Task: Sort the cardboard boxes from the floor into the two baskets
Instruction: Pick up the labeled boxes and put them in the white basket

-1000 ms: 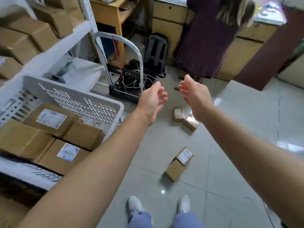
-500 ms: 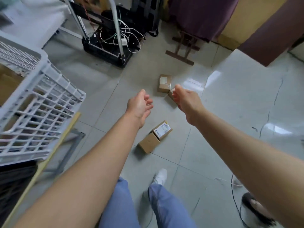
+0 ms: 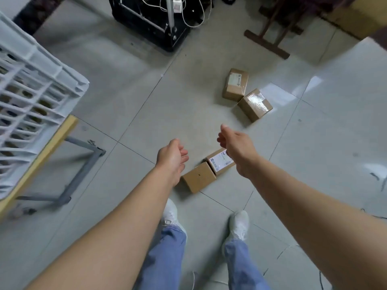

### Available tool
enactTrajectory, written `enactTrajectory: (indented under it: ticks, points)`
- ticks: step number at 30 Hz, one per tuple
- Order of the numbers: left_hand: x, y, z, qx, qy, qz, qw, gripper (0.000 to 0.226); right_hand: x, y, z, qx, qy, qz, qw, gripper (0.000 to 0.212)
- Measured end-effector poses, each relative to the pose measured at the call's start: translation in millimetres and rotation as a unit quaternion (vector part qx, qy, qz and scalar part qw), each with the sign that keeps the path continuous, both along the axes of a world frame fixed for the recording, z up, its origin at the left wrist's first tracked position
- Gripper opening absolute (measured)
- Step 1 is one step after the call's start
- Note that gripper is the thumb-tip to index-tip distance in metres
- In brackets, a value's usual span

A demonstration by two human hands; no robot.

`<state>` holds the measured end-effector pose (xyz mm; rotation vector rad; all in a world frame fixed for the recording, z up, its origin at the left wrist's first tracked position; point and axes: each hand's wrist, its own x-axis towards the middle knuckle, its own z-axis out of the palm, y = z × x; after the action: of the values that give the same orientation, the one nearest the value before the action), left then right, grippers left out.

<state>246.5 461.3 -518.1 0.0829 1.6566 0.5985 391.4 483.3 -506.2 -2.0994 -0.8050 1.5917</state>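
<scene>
With both arms stretched down toward the floor, my left hand is loosely open, fingers curled a bit, palm facing inward, holding nothing. Right hand same: open, thumb out, empty, no contact with anything. Between and under them in view: plain box and labelled box, touching each other on the tile floor. Right hand overlaps the labelled box's far corner in view; can't tell height above it. Further out, two more boxes: far labelled box and taped box, touching corner to side, well apart from the near pair. My white shoes and jeans sit just below the near pair. Left side: white slatted basket on a yellow-edged stand with grey metal legs; brown shapes visible through the slats. Top of view: black cart base with white cables, dark wooden stand foot to its right. Floor glossy, glare patch at right.
</scene>
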Motion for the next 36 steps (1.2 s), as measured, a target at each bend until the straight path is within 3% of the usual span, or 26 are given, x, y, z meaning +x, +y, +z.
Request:
enactTrajectory:
  ticks: [4,7,11,17,22,29,36]
  points:
    - [5.7,-23.1,-79.3,-0.022,0.028,-0.005,0.999,0.018,9.3,-7.0,-82.4,-0.040,0.000,0.023,0.999,0.044]
    - [11.8,-43.6,-148.6,-0.053,0.050,0.020,0.997,0.019,19.0,-16.5,-143.3,-0.067,0.008,0.049,0.997,0.054]
    - [19.5,-68.4,-234.5,-0.088,0.058,0.054,0.993,0.019,28.0,-34.1,-230.4,-0.091,-0.008,0.083,0.992,0.048]
    - [31.9,-90.9,-346.8,-0.122,0.062,0.078,0.988,0.042,35.2,-55.7,-340.6,-0.119,-0.016,0.110,0.987,0.041]
    - [45.4,-99.8,-394.6,-0.125,0.021,0.105,0.986,0.049,34.7,-62.8,-387.0,-0.095,-0.062,0.180,0.977,0.052]
    - [36.1,-93.3,-357.6,-0.116,0.035,0.116,0.986,0.050,24.7,-55.6,-355.5,-0.098,-0.078,0.161,0.979,0.060]
    - [12.3,-27.2,-194.6,-0.029,0.045,0.133,0.990,0.045,7.7,7.4,-185.3,0.021,-0.037,0.083,0.996,0.042]
